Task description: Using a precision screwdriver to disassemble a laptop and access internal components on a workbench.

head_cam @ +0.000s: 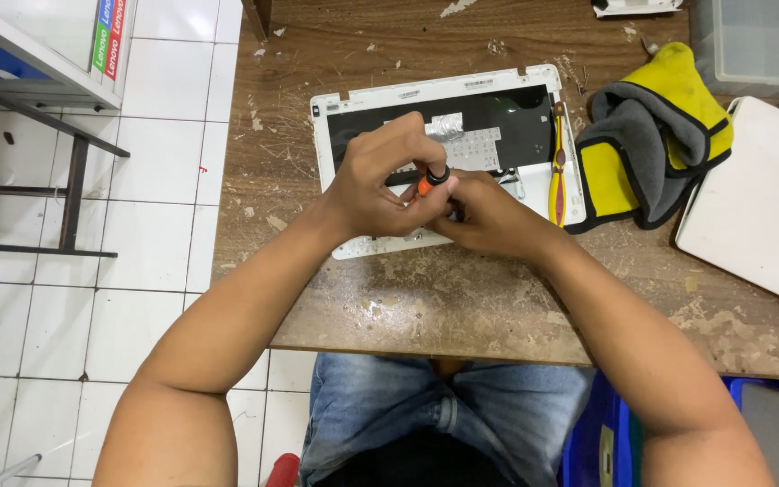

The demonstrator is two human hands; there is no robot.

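Observation:
A white laptop shell [353, 104] lies open-side up on the worn wooden table [462, 298], showing a black inner panel with a silver foil patch. My left hand [380, 176] grips the top of an orange-and-black screwdriver [432, 179] standing upright over the shell's near edge. My right hand [489, 212] closes around the lower part of the same screwdriver, its fingers touching the left hand. The screwdriver tip is hidden by my hands.
A yellow-handled screwdriver [557, 167] lies along the shell's right edge. A yellow and grey cloth [651, 144] sits to the right, beside a white lid [764, 212]. A clear plastic bin [755, 41] stands at the back right. White tiled floor lies left.

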